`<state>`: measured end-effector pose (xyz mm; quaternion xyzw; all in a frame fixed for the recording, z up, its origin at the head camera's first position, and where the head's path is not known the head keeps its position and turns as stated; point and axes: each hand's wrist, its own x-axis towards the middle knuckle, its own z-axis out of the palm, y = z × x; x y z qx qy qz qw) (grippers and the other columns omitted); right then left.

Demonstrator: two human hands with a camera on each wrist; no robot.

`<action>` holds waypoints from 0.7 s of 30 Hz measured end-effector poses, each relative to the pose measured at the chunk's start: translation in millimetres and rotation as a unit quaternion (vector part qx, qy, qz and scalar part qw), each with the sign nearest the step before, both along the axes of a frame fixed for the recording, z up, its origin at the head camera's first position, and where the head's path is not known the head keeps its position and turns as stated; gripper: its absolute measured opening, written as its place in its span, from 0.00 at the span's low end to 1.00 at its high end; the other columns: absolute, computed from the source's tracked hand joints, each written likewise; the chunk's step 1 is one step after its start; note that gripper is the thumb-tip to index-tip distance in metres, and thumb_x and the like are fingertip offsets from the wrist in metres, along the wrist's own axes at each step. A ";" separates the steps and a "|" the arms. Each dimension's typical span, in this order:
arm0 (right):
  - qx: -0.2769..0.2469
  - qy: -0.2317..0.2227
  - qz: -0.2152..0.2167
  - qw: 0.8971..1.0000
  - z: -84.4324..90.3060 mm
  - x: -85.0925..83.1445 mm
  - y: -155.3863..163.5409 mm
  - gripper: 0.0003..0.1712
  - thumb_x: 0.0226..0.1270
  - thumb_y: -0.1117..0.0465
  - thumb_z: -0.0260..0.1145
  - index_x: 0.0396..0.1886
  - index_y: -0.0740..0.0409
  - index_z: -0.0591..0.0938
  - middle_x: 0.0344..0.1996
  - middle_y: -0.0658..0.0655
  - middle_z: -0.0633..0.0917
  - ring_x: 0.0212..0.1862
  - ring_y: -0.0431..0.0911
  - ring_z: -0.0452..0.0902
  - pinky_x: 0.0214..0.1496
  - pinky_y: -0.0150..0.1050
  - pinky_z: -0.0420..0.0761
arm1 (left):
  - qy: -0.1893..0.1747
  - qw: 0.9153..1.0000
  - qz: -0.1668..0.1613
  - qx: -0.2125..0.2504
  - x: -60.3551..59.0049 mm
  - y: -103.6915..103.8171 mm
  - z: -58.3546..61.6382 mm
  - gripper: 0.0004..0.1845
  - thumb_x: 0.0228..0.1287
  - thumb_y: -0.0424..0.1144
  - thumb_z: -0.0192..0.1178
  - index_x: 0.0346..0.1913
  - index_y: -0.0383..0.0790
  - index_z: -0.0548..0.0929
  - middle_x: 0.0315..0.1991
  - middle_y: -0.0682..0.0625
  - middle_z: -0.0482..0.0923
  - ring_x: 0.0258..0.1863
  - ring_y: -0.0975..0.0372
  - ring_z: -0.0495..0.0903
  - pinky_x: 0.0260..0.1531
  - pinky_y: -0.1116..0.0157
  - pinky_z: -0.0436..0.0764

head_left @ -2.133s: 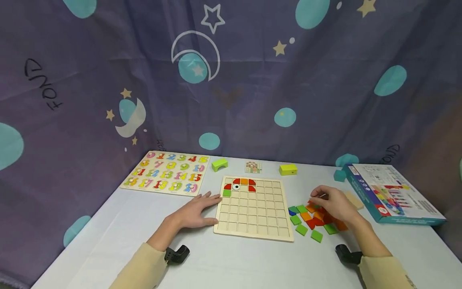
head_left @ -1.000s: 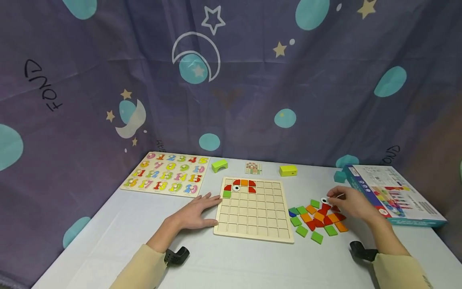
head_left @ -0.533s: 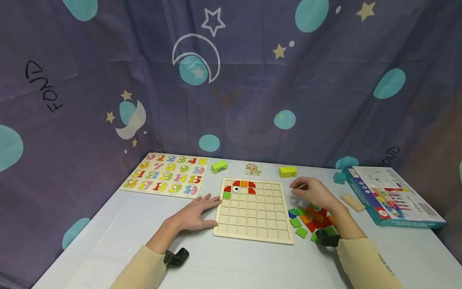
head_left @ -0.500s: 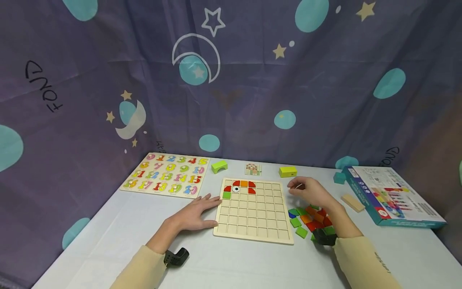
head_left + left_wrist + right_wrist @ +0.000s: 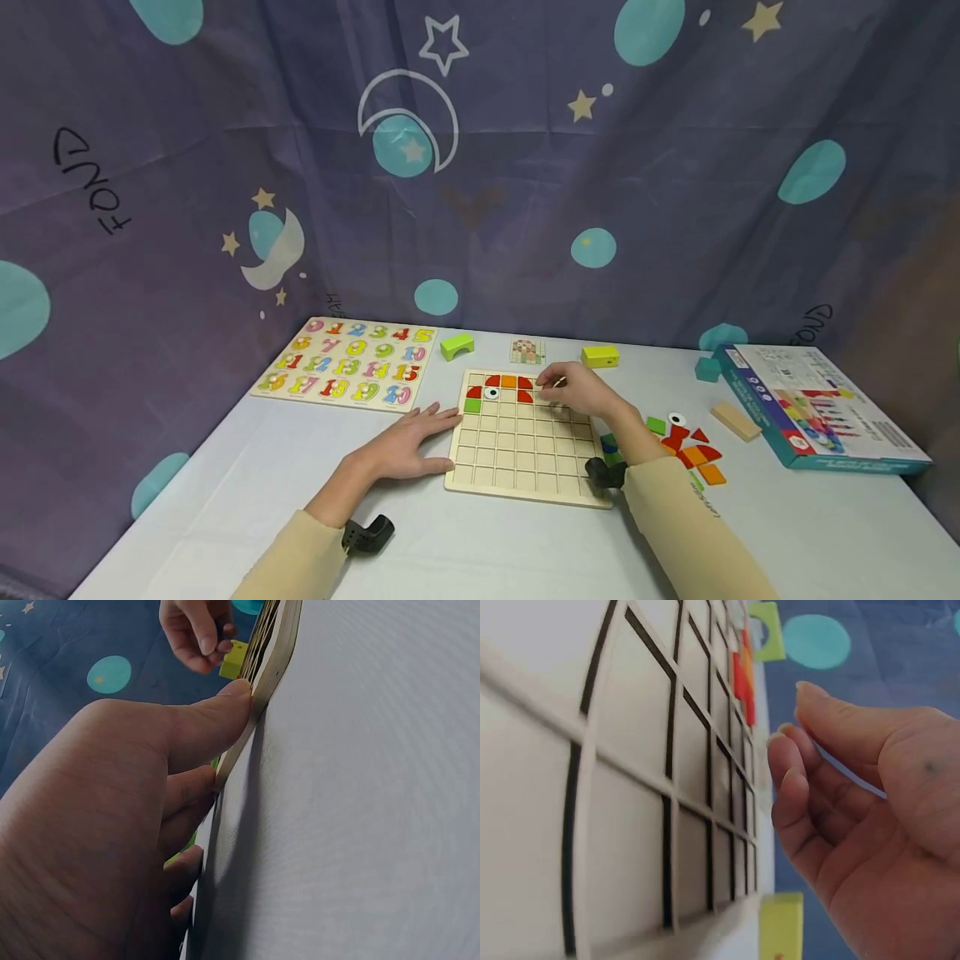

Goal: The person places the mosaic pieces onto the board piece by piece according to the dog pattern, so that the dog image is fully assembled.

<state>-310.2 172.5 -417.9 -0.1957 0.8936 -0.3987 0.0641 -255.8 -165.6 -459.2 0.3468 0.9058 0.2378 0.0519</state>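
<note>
My left hand [image 5: 401, 442] rests beside the wooden grid board [image 5: 517, 460], its thumb and fingertips at the board's left edge; in the left wrist view the thumb [image 5: 202, 727] presses on that edge. Set in the board's upper left squares are red quarter-round tiles [image 5: 526, 397], an orange tile [image 5: 508, 381], a white eye tile [image 5: 491, 392] and a green tile [image 5: 472, 405]. Over the upper right squares, my right hand [image 5: 581, 390] has thumb and fingers bent together, pinching a small thin tile mostly hidden by the fingers; its colour cannot be made out.
Loose tiles [image 5: 712, 474] lie right of the board, partly behind the right forearm. A number puzzle [image 5: 262, 387], a green arch block [image 5: 457, 346], a picture card [image 5: 528, 350], a yellow block [image 5: 600, 357], a teal block [image 5: 707, 369], a wooden piece [image 5: 736, 422] and a box [image 5: 847, 417] surround it.
My right hand has moved left from the loose tiles to above the board's upper right, carrying a small tile. The left hand stays at the board's edge.
</note>
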 end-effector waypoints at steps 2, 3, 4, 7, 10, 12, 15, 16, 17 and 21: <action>0.006 -0.002 0.003 1.000 -2.5 -3.4 -5.7 0.08 0.70 0.67 0.67 0.46 0.66 0.83 0.37 0.55 0.82 0.37 0.48 0.77 0.36 0.40 0.79 | 0.001 1.000 0.001 -0.001 0.4 -0.2 -0.3 0.39 0.65 0.55 0.65 0.75 0.43 0.69 0.76 0.51 0.62 0.77 0.47 0.52 0.75 0.46 0.48; 0.012 -0.003 0.002 1.000 -3.7 -5.1 -8.2 0.08 0.70 0.67 0.68 0.45 0.66 0.84 0.37 0.54 0.82 0.37 0.47 0.77 0.35 0.39 0.79 | 0.001 1.000 0.002 -0.001 0.6 -0.2 -0.4 0.39 0.65 0.55 0.65 0.75 0.44 0.69 0.76 0.51 0.62 0.77 0.47 0.52 0.75 0.46 0.48; 0.018 -0.003 0.002 1.000 -5.2 -7.0 -10.7 0.08 0.70 0.67 0.68 0.45 0.65 0.84 0.36 0.54 0.83 0.36 0.46 0.77 0.35 0.39 0.79 | 0.001 1.000 0.002 -0.002 0.8 -0.3 -0.5 0.39 0.65 0.55 0.65 0.75 0.44 0.69 0.76 0.51 0.62 0.77 0.47 0.52 0.75 0.46 0.48; 0.040 0.002 0.007 0.999 -6.7 -11.0 -17.6 0.07 0.68 0.67 0.70 0.43 0.65 0.84 0.35 0.53 0.83 0.37 0.45 0.77 0.37 0.40 0.79 | 0.002 1.000 0.004 -0.003 1.4 -0.7 -0.8 0.39 0.65 0.55 0.65 0.75 0.44 0.69 0.76 0.51 0.62 0.77 0.47 0.52 0.75 0.46 0.48; 0.058 0.011 0.011 0.998 -7.2 -13.2 -23.4 0.08 0.66 0.66 0.71 0.42 0.64 0.84 0.34 0.52 0.83 0.37 0.45 0.77 0.41 0.42 0.80 | 0.003 1.000 0.003 -0.002 1.0 -0.3 -1.4 0.39 0.65 0.55 0.65 0.75 0.44 0.69 0.76 0.51 0.62 0.77 0.47 0.52 0.75 0.47 0.48; 0.071 0.016 0.012 0.997 -7.8 -13.9 -26.5 0.08 0.66 0.66 0.72 0.42 0.64 0.84 0.34 0.52 0.83 0.37 0.45 0.77 0.42 0.42 0.80 | 0.001 1.000 0.002 -0.003 0.8 0.0 -1.9 0.39 0.66 0.55 0.64 0.75 0.44 0.69 0.76 0.50 0.62 0.77 0.47 0.52 0.75 0.46 0.48; 0.085 0.016 0.010 0.996 -10.4 -14.3 -30.4 0.08 0.65 0.66 0.72 0.42 0.63 0.84 0.33 0.51 0.82 0.36 0.45 0.76 0.42 0.41 0.79 | 0.001 1.000 0.002 -0.007 0.8 0.4 -2.4 0.39 0.66 0.56 0.64 0.76 0.44 0.69 0.76 0.51 0.61 0.77 0.47 0.51 0.75 0.47 0.48; 0.087 0.017 0.011 0.996 -11.4 -14.2 -31.4 0.08 0.65 0.66 0.72 0.41 0.63 0.84 0.32 0.51 0.81 0.36 0.44 0.75 0.41 0.41 0.79 | 0.001 1.000 0.001 -0.008 0.9 0.5 -2.1 0.39 0.66 0.56 0.64 0.76 0.44 0.69 0.76 0.51 0.61 0.77 0.47 0.51 0.75 0.47 0.48; 0.090 0.018 0.010 0.996 -12.0 -14.2 -32.3 0.07 0.65 0.66 0.72 0.41 0.63 0.83 0.32 0.51 0.81 0.35 0.45 0.75 0.40 0.40 0.79 | 0.001 1.000 0.001 -0.008 0.9 0.7 -1.9 0.39 0.66 0.56 0.64 0.76 0.44 0.69 0.76 0.50 0.61 0.77 0.47 0.51 0.75 0.46 0.48; 0.092 0.025 0.008 0.995 -12.8 -14.0 -35.1 0.07 0.65 0.68 0.72 0.40 0.63 0.82 0.30 0.52 0.80 0.33 0.45 0.73 0.36 0.38 0.77 | 0.004 1.000 0.003 -0.002 0.4 1.0 -0.3 0.39 0.65 0.55 0.65 0.75 0.44 0.69 0.76 0.51 0.62 0.77 0.47 0.52 0.75 0.47 0.48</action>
